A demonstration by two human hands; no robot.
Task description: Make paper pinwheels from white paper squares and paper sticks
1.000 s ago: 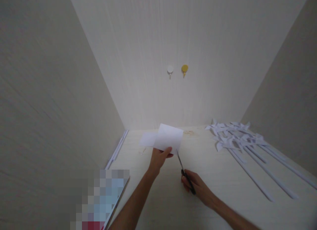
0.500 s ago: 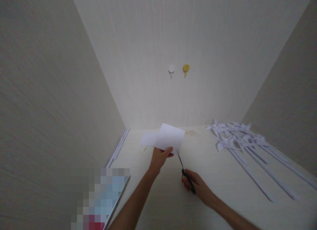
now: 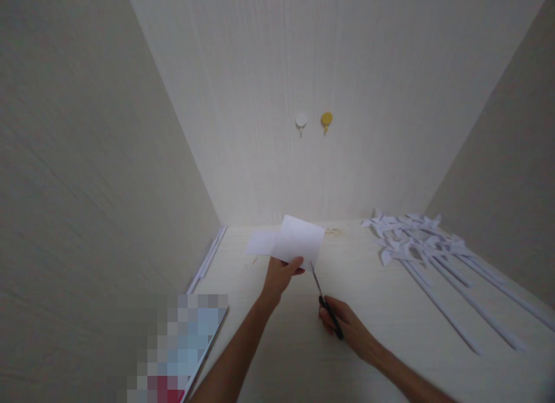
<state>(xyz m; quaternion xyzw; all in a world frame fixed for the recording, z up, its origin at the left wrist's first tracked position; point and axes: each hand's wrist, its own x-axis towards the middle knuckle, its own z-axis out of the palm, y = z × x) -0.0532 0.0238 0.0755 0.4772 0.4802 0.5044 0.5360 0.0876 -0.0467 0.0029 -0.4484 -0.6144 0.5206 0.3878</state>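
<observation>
My left hand (image 3: 281, 274) pinches the lower edge of a white sheet of paper (image 3: 299, 238), thumb on top. In my right hand (image 3: 342, 321) is a pair of scissors (image 3: 323, 302) with black handles. The blade tips meet the paper's lower right corner, close to my left thumb; whether the blades are parted I cannot tell. Behind the held sheet, to its left, another piece of white paper (image 3: 260, 243) lies on the pale table (image 3: 290, 345).
Several white paper pinwheels (image 3: 407, 241) with rolled paper sticks (image 3: 451, 310) lie at the right. Thin paper rolls (image 3: 208, 258) rest along the left wall. A pixelated flat object (image 3: 191, 345) is at the lower left. A white hook (image 3: 300, 121) and a yellow hook (image 3: 326, 119) hang on the back wall.
Hardly anything differs. The whole view has shifted very slightly, and both hands keep the same hold on the paper and the scissors.
</observation>
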